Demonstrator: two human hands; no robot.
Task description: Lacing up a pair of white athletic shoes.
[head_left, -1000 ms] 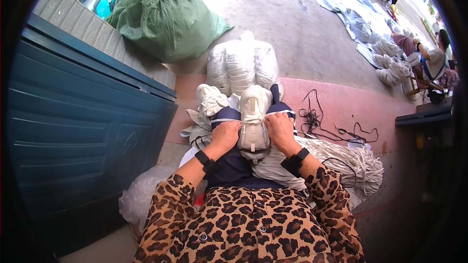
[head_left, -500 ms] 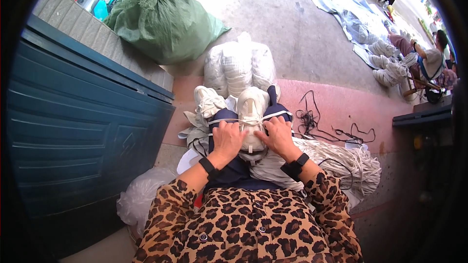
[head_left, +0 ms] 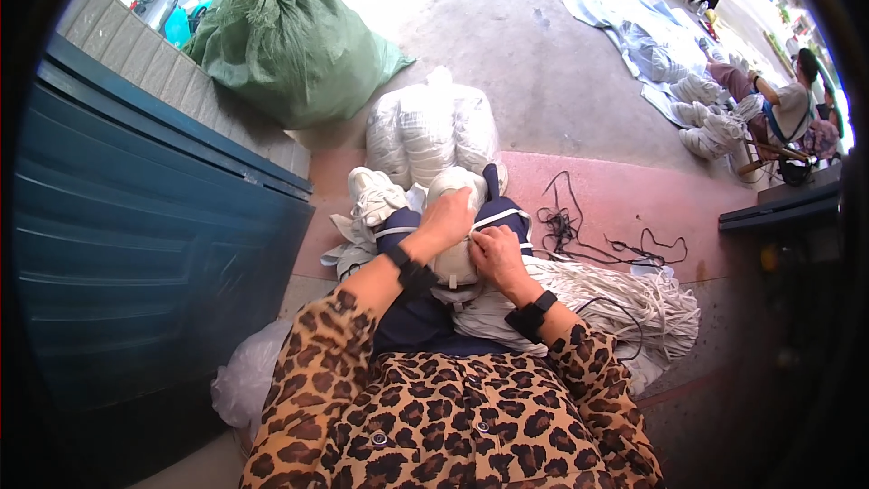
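A cream-white sneaker [head_left: 455,266] rests between my thighs, its toe pointing away from me. My left hand [head_left: 447,221] is closed over the lacing area and hides most of it; what its fingertips pinch does not show. Just to the right, my right hand [head_left: 498,254] has its fingers pinched together at the sneaker's edge. A white shoelace [head_left: 500,216] runs over my right thigh to those fingertips. Another cream-white sneaker [head_left: 376,197], with its lace threaded, sits beyond my left knee.
A thick bundle of white laces [head_left: 625,299] lies at my right, with tangled black laces [head_left: 566,217] beyond it. Plastic-wrapped white shoes [head_left: 427,131] stand ahead. A green sack [head_left: 290,54] and a blue door [head_left: 145,226] are leftward. People sit at the far right.
My left hand has moved from the sneaker's left side to over its lacing, nearer the toe. My right hand has shifted slightly left and toward me. The whole view has shifted slightly.
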